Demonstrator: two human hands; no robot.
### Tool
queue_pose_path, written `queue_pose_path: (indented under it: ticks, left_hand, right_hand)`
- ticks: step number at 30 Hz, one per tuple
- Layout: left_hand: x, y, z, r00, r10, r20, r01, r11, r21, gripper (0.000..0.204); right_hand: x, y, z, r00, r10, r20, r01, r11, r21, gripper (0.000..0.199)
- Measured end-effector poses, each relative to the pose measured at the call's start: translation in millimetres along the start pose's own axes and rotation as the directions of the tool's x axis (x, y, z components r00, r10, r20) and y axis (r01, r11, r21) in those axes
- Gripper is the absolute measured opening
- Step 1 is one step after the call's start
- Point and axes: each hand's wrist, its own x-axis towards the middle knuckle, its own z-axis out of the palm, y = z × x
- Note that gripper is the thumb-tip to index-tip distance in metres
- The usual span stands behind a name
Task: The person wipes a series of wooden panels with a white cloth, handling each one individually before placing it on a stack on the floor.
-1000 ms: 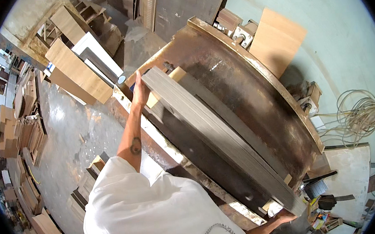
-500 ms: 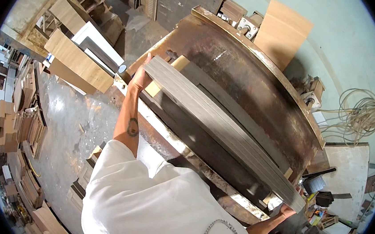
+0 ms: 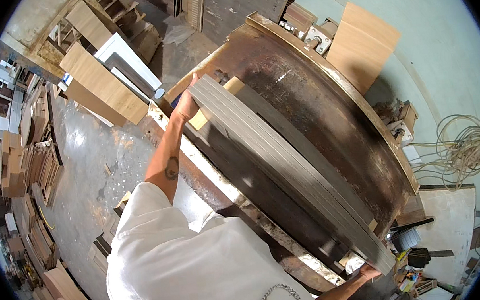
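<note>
A long stack of grey wood-grain boards (image 3: 287, 166) spans both my hands, its layered edges facing up. My left hand (image 3: 186, 101) grips its far left end, with the fingers partly hidden behind the boards. At the near right end my right hand (image 3: 369, 272) holds the stack from the side and below. Beneath it, a dark grey panel (image 3: 308, 142) lies along a rusty metal bed (image 3: 278, 61). Light wooden blocks (image 3: 234, 85) show beside the stack near its left end.
A raised metal rim (image 3: 339, 78) borders the bed's far side. Wood panels (image 3: 100, 82) and a white frame lean at its left. Coiled pale cable (image 3: 462, 145) hangs at the right wall. Several board piles (image 3: 41, 161) stand across the floor on the left.
The stack has tilted slightly in my hands, and more of its layered edges now shows. Both hands keep their hold at its ends. The view has shifted a little.
</note>
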Motion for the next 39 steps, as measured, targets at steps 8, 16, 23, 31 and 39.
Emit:
queue_pose_path:
  ticks: [8, 16, 23, 31, 39]
  left_hand:
    - [48, -102, -43, 0.936, 0.200, -0.291, -0.240, 0.965, -0.110, 0.052]
    - [-28, -49, -38, 0.850, 0.287, -0.441, -0.273, 0.957, 0.094, 0.088]
    - [-310, 11, -49, 0.643, 0.295, -0.707, -0.387, 0.921, 0.031, 0.093]
    - [-594, -137, -142, 0.285, 0.118, -0.951, -0.428, 0.903, -0.017, 0.096]
    - [-789, -250, -158, -0.217, -0.322, -0.921, -0.642, 0.759, -0.114, 0.067]
  right_hand:
    - [-8, 38, 6, 0.975, -0.031, -0.219, 0.017, 0.998, -0.067, 0.053]
    - [11, 50, 37, 0.994, 0.068, -0.090, -0.083, 0.980, -0.179, 0.053]
    - [13, 54, 117, 0.965, 0.194, 0.179, -0.121, 0.928, -0.353, 0.053]
    - [-4, 71, 236, 0.828, 0.280, 0.486, -0.065, 0.909, -0.412, 0.053]
    - [-100, 108, 402, 0.588, 0.376, 0.716, -0.011, 0.889, -0.457, 0.053]
